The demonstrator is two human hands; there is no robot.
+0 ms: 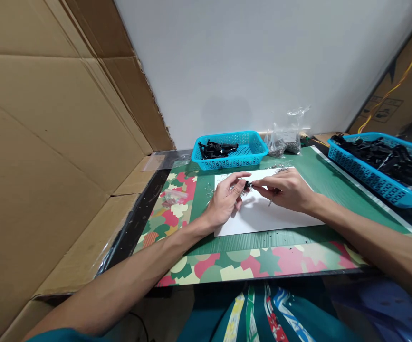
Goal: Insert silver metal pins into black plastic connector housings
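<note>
My left hand (229,195) pinches a small black part (247,184) between thumb and fingers, above a white sheet of paper (263,219). Its exact kind is too small to tell. My right hand (287,189) is closed, its thumb and forefinger meeting at the black part's right side. Tucked under the right fingers, a thin metal tool (271,200) sticks out downward; it looks like a slim rod, perhaps tweezers. Tiny metal pieces (280,168) lie scattered at the back of the sheet, and some show around the left hand.
Behind the sheet stands a blue basket (230,164) holding black parts (215,149). A larger blue basket (377,176) heaped with black pieces is at the right. Plastic bags of small metal pieces (292,142) lean by the wall. Cardboard (49,142) rises at the left.
</note>
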